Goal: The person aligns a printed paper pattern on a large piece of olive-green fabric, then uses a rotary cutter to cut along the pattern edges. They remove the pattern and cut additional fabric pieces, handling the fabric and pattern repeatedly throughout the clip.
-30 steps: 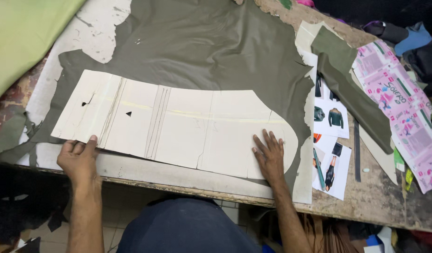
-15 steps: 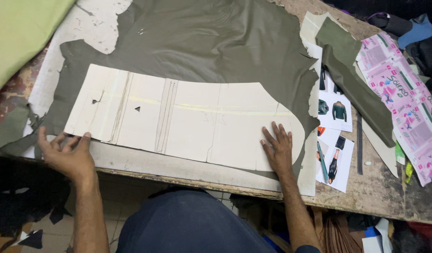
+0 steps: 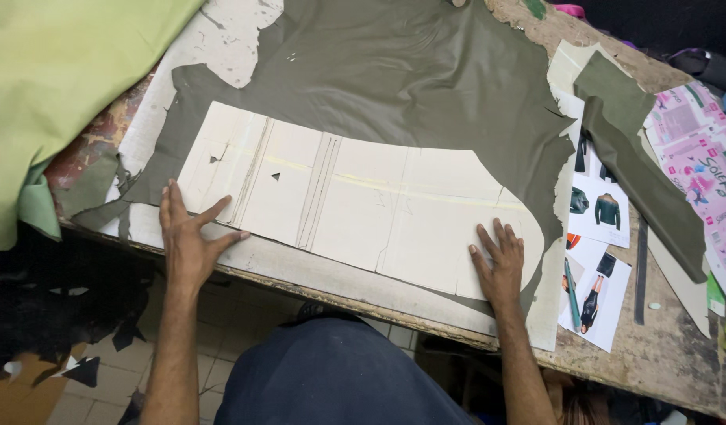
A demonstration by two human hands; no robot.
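left hand (image 3: pixel 187 238) and right hand (image 3: pixel 499 261), both released and flat with fingers spread, press the stiff cream pattern card (image 3: pixel 355 203), long with one rounded end, onto matte olive leather (image 3: pixel 410 86) near the front edge of the worn workbench (image 3: pixel 654 354). since the earlier frame the left hand has shifted inward onto the card's corner.

Pink printed wrapper sheets (image 3: pixel 698 153) lie at the table's right edge.
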